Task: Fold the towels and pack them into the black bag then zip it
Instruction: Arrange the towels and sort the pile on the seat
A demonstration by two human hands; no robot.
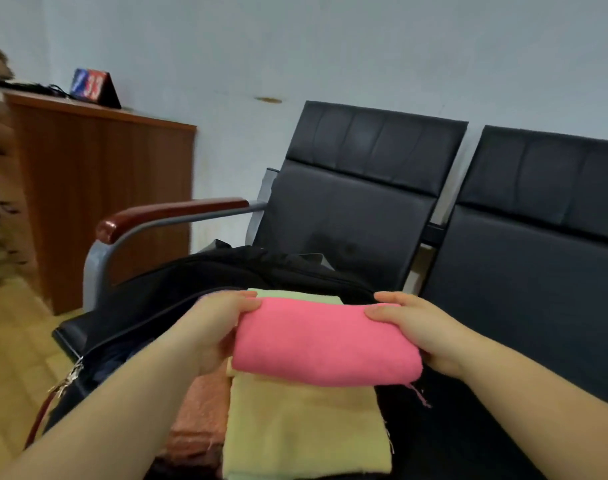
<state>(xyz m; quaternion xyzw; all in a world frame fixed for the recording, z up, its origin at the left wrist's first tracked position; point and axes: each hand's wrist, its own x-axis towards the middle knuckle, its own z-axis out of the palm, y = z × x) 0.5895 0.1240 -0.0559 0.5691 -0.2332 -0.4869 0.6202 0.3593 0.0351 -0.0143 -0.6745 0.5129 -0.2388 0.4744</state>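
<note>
Your hands hold the folded towel between them: left hand (214, 327) at its left end, right hand (422, 327) at its right. It sits above another towel (306, 427), over the open bag (178, 289) on the left chair (358, 188). Counter (98, 188) far left.

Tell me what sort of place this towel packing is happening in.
Probably an office or waiting room. Linked black padded chairs with a wooden armrest stand against a plain wall, and a wooden counter carries a small desk calendar.
</note>
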